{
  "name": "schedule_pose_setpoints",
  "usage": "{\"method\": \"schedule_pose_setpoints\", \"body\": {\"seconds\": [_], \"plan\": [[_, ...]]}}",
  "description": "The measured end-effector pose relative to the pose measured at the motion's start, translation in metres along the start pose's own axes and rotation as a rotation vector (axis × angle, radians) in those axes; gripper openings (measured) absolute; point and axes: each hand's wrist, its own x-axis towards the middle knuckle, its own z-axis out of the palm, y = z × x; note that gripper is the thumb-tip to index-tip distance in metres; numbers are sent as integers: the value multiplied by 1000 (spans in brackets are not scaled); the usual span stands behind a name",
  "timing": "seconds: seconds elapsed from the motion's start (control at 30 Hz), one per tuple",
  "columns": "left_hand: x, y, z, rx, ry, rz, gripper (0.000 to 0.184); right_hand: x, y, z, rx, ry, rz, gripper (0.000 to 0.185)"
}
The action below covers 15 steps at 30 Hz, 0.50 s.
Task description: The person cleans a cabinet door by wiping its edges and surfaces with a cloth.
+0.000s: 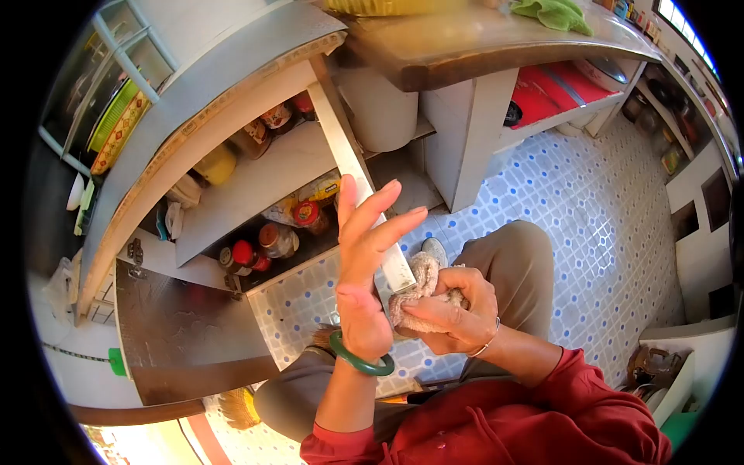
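Observation:
My right hand (463, 310) grips a bunched beige cloth (422, 294), pressed at the near end of a cabinet door's white edge (356, 170). My left hand (360, 271), with a green bangle (361, 358) at its wrist, is raised beside the same door edge. Its fingers are stretched out and spread, and nothing is held in them. Part of the palm seems to rest against the door, though the contact is partly hidden. Behind the door, the cabinet shelf (256, 178) and the floor level below hold several jars, some with red lids (242, 251).
To the left, another dark brown cabinet door (194, 333) stands open. Overhead, a countertop (480, 46) carries a green cloth (554, 14). A white panel (465, 139) and a rounded container (380, 108) stand behind. Blue-dotted tiles (589, 209) cover the floor. A broom (236, 407) lies lower left.

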Motion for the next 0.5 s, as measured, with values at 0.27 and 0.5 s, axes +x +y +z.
{"method": "schedule_pose_setpoints", "body": {"seconds": [0.27, 0.5], "plan": [[-1, 1, 0, -33, -18, 22, 91, -32, 15, -8, -104, -183, -63, 43], [-1, -3, 1, -47, -12, 41, 89, 18, -12, -23, -29, -98, -108, 48]]}}
